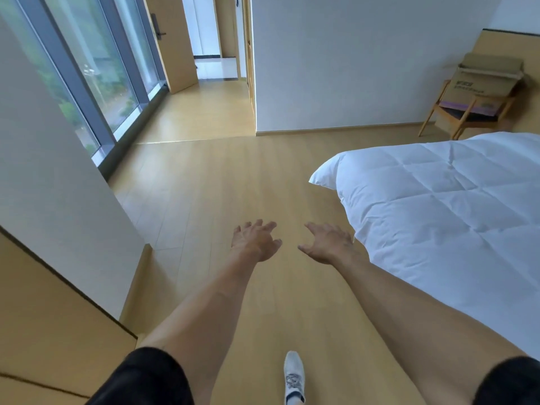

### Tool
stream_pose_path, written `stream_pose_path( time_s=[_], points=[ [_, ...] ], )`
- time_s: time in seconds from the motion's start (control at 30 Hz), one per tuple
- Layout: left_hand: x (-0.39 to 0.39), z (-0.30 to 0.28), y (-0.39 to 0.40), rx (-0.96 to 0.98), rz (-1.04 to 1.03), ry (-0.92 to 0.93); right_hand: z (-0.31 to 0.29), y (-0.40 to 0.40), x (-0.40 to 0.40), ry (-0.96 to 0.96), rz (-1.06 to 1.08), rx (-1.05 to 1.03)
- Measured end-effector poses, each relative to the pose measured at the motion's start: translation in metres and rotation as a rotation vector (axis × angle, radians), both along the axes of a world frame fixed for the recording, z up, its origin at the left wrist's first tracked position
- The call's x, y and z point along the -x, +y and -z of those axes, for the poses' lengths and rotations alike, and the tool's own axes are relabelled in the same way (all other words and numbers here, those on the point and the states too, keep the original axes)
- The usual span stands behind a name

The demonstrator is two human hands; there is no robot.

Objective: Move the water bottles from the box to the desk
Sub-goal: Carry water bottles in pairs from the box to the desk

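Both bare arms reach forward over the pale wooden plank floor [233,176]. The left hand [254,241] has a wide, loose grip: fingers spread and slightly curled, palm turned inward, nothing between them and nothing touched. The right hand [328,242] mirrors it, its grip just as wide, fingers splayed, thumb pointing toward the left hand, holding nothing. The two hands hang near each other with a clear gap of floor showing between them.

Just to the right of the right hand lies the corner of a bed covered by a white quilted duvet [444,206]; the hand is near its edge but apart from it. Far ahead and to the right of both hands, against the white wall, a brown cardboard box [486,78] with open flaps sits tilted on a light wooden chair with a dark seat [467,112], well apart from either grip. No water bottles can be made out; the inside of the box is hidden.

To the left of the left hand stands a white wall, and nearer the camera a tan wooden panel [52,325]. Below the hands, a white sneaker [294,375] steps on the floor. Black short sleeves [146,378] cover the upper arms.
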State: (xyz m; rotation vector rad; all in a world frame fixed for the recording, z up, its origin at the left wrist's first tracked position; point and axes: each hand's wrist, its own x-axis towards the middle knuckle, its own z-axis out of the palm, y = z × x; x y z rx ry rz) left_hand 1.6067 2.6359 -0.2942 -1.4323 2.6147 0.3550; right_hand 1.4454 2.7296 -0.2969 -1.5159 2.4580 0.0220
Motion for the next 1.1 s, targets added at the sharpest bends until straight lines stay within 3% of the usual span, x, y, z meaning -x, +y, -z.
stream_pose_path(
  time_s=[0.4,0.8,1.1],
  points=[
    [0.128,-0.009,-0.186,0.029,-0.064,-0.041,0.004,-0.201,0.131,-0.054,-0.056,0.01],
    [0.219,0.001,-0.322,0.005,-0.105,-0.043,0.015,-0.346,0.225,-0.056,-0.107,-0.03],
    [0.286,0.028,-0.464,-0.006,-0.041,-0.024,0.038,-0.47,0.293,-0.066,-0.008,-0.063]
  ],
)
